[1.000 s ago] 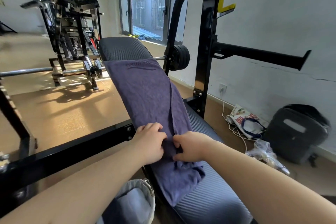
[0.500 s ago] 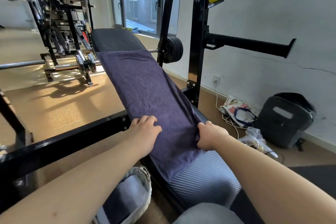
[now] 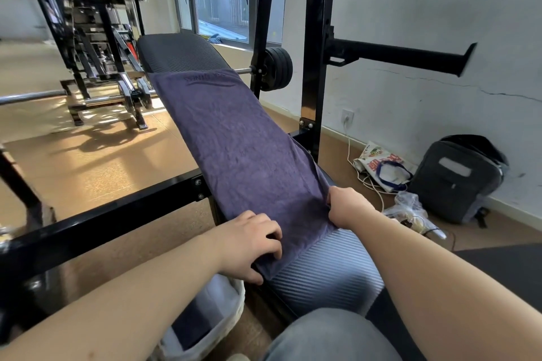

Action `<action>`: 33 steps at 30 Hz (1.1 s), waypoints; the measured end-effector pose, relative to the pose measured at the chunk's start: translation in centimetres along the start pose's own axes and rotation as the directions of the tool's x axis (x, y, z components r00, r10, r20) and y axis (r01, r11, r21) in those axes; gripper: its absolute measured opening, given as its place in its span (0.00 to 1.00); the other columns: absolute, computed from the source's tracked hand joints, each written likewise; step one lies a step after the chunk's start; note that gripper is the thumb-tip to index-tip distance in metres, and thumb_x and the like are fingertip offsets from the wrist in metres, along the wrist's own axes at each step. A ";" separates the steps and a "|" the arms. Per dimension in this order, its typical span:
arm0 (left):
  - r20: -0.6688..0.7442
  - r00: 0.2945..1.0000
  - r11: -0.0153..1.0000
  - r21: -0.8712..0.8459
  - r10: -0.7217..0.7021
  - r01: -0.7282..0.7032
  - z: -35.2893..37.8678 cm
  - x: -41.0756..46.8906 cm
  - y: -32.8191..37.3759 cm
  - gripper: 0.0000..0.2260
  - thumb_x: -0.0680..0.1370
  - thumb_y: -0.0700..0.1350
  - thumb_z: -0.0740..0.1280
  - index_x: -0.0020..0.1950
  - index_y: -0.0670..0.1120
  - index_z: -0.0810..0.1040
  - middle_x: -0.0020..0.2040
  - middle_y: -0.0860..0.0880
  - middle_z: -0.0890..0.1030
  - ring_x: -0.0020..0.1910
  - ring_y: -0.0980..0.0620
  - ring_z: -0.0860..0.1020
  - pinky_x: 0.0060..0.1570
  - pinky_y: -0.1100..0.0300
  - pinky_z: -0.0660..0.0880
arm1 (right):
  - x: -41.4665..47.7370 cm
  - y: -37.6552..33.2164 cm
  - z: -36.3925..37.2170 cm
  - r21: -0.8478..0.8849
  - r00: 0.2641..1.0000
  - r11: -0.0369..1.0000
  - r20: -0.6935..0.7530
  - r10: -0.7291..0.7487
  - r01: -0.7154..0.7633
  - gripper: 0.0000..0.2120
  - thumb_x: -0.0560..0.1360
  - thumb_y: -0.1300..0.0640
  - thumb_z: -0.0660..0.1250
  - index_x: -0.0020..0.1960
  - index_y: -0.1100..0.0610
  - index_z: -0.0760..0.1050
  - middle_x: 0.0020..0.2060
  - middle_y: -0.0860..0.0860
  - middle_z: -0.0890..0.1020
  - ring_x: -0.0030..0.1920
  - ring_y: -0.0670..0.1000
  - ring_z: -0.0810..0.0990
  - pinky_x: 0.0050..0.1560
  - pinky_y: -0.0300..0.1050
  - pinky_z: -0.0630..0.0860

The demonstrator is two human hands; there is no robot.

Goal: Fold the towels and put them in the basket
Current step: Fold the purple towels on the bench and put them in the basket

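Purple towel now lies flat, left hand moved to its near corner.

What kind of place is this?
Most likely a gym or workout room: the purple towel lies on a padded weight bench, beside a black rack upright and a barbell loaded with plates.

towel: matt terry cloth | bench: ribbed padding | basket: woven white
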State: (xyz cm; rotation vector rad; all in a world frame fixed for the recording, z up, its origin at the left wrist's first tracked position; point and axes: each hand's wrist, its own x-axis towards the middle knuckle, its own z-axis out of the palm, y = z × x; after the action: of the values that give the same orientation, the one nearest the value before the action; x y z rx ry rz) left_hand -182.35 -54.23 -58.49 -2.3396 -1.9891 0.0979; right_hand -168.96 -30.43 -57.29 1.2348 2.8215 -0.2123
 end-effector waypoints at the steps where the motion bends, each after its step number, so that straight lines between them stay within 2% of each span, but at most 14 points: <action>1: -0.003 1.000 1.000 0.011 0.010 -0.010 0.1 0.0 0.0 0.20 0.69 0.61 0.73 0.60 0.58 0.78 0.67 0.54 0.70 0.66 0.51 0.67 0.65 0.51 0.65 | 0.0 0.1 -0.1 0.003 1.000 1.000 -0.016 0.015 -0.015 0.10 0.74 0.60 0.63 0.55 0.55 0.74 0.47 0.54 0.79 0.48 0.60 0.80 0.45 0.49 0.76; 4: -0.008 1.000 0.999 0.033 0.027 -0.027 0.3 -0.1 0.0 0.15 0.73 0.60 0.70 0.58 0.58 0.80 0.67 0.53 0.72 0.66 0.50 0.69 0.64 0.48 0.67 | 0.1 0.2 -0.4 0.062 0.996 0.995 -0.049 0.076 -0.073 0.04 0.73 0.58 0.63 0.48 0.53 0.74 0.37 0.50 0.73 0.41 0.57 0.77 0.41 0.47 0.75; 7: -0.067 0.995 0.994 0.086 0.074 -0.068 0.4 -0.3 0.2 0.09 0.77 0.55 0.67 0.54 0.55 0.81 0.63 0.52 0.76 0.62 0.48 0.74 0.58 0.46 0.72 | 0.2 0.6 -1.0 0.186 0.985 0.973 -0.079 0.152 -0.136 0.07 0.73 0.57 0.64 0.49 0.57 0.77 0.42 0.54 0.78 0.44 0.59 0.78 0.43 0.47 0.74; 9: -0.122 0.989 0.992 0.098 0.087 -0.076 0.8 -0.5 0.3 0.08 0.78 0.52 0.64 0.52 0.54 0.81 0.59 0.53 0.78 0.58 0.49 0.76 0.55 0.47 0.73 | 0.5 1.0 -1.6 0.284 0.979 0.945 -0.080 0.189 -0.159 0.10 0.75 0.54 0.68 0.51 0.60 0.79 0.46 0.58 0.82 0.46 0.60 0.80 0.43 0.46 0.74; 10: -0.157 0.986 0.996 0.064 0.064 -0.054 1.0 -0.6 0.4 0.08 0.78 0.52 0.63 0.52 0.53 0.81 0.57 0.53 0.79 0.56 0.50 0.77 0.54 0.49 0.73 | 0.5 1.1 -2.0 0.327 0.979 0.932 -0.073 0.189 -0.155 0.11 0.75 0.53 0.69 0.50 0.61 0.80 0.46 0.58 0.83 0.45 0.60 0.81 0.42 0.45 0.75; 12: -0.255 0.965 0.993 -0.110 -0.067 0.040 1.0 -0.8 0.6 0.08 0.78 0.52 0.62 0.50 0.52 0.80 0.51 0.55 0.79 0.51 0.52 0.78 0.53 0.51 0.74 | 0.7 1.2 -2.6 0.431 0.982 0.893 -0.070 0.174 -0.127 0.07 0.76 0.57 0.66 0.49 0.58 0.81 0.44 0.57 0.84 0.42 0.59 0.84 0.37 0.45 0.80; 14: -0.330 0.905 0.933 -0.321 -0.268 0.160 0.6 -1.0 0.5 0.07 0.78 0.53 0.62 0.47 0.52 0.76 0.45 0.56 0.77 0.45 0.54 0.77 0.48 0.51 0.76 | 0.8 1.1 -3.1 0.595 0.981 0.800 -0.096 0.166 -0.078 0.09 0.77 0.61 0.63 0.51 0.52 0.81 0.44 0.54 0.84 0.39 0.56 0.85 0.31 0.44 0.81; 16: -0.359 0.828 0.854 -0.459 -0.431 0.245 0.0 -1.2 0.0 0.06 0.78 0.55 0.60 0.45 0.54 0.71 0.41 0.56 0.74 0.41 0.55 0.75 0.42 0.52 0.75 | 0.9 0.7 -3.6 0.743 0.975 0.670 -0.141 0.169 -0.008 0.11 0.79 0.63 0.61 0.50 0.53 0.81 0.43 0.54 0.85 0.38 0.55 0.85 0.31 0.44 0.81; 19: -0.417 0.705 0.783 -0.534 -0.573 0.320 -1.3 -1.4 -1.2 0.06 0.80 0.52 0.62 0.44 0.54 0.69 0.38 0.56 0.74 0.39 0.55 0.74 0.38 0.56 0.70 | 1.2 -0.5 -4.8 0.868 0.981 0.495 -0.124 0.147 0.035 0.16 0.80 0.67 0.58 0.50 0.55 0.83 0.44 0.57 0.86 0.41 0.57 0.86 0.38 0.48 0.85; 22: -0.456 0.554 0.702 -0.593 -0.697 0.395 -2.4 -1.5 -3.0 0.07 0.80 0.48 0.66 0.44 0.49 0.72 0.36 0.53 0.74 0.39 0.45 0.76 0.38 0.55 0.68 | 1.5 -1.3 -5.9 0.943 0.987 0.332 -0.080 0.139 0.030 0.20 0.79 0.74 0.53 0.54 0.62 0.82 0.46 0.60 0.85 0.40 0.58 0.86 0.35 0.45 0.84; 24: -0.474 0.475 0.662 -0.632 -0.741 0.403 -3.3 -1.4 -4.0 0.08 0.81 0.48 0.65 0.44 0.49 0.71 0.35 0.51 0.75 0.36 0.46 0.75 0.34 0.56 0.66 | 1.6 -1.5 -6.7 0.947 0.991 0.319 -0.077 0.113 0.037 0.22 0.78 0.76 0.52 0.58 0.61 0.80 0.49 0.59 0.84 0.42 0.57 0.85 0.36 0.45 0.84; 28: -0.466 0.347 0.577 -0.715 -0.814 0.395 -5.3 -1.0 -5.8 0.09 0.83 0.51 0.62 0.43 0.52 0.72 0.36 0.55 0.76 0.35 0.57 0.76 0.32 0.65 0.68 | 2.4 -1.5 -7.7 0.896 0.980 0.429 -0.171 0.104 0.111 0.21 0.77 0.75 0.59 0.62 0.59 0.81 0.52 0.55 0.84 0.49 0.55 0.84 0.34 0.39 0.82; 30: -0.445 0.279 0.524 -0.757 -0.851 0.390 -6.2 -0.8 -6.8 0.10 0.82 0.52 0.61 0.41 0.53 0.71 0.35 0.55 0.76 0.34 0.56 0.76 0.31 0.65 0.67 | 3.1 -1.9 -8.2 0.893 0.966 0.421 -0.231 0.120 0.161 0.17 0.77 0.70 0.63 0.58 0.57 0.84 0.51 0.56 0.85 0.49 0.54 0.85 0.35 0.39 0.81; 33: -0.440 0.227 0.495 -0.789 -0.869 0.364 -7.1 -1.1 -8.5 0.11 0.81 0.52 0.63 0.39 0.54 0.73 0.34 0.54 0.78 0.33 0.55 0.79 0.31 0.63 0.68 | 4.2 -2.9 -9.4 0.887 0.948 0.404 -0.294 0.121 0.223 0.11 0.79 0.62 0.67 0.49 0.50 0.86 0.44 0.53 0.86 0.41 0.50 0.86 0.36 0.40 0.82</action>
State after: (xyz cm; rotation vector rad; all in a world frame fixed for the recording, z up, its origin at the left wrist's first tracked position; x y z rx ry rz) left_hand -190.20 -54.00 -50.61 -0.9036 -2.2932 -1.5089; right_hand -173.92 -27.94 -48.17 1.3331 2.9867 -2.0107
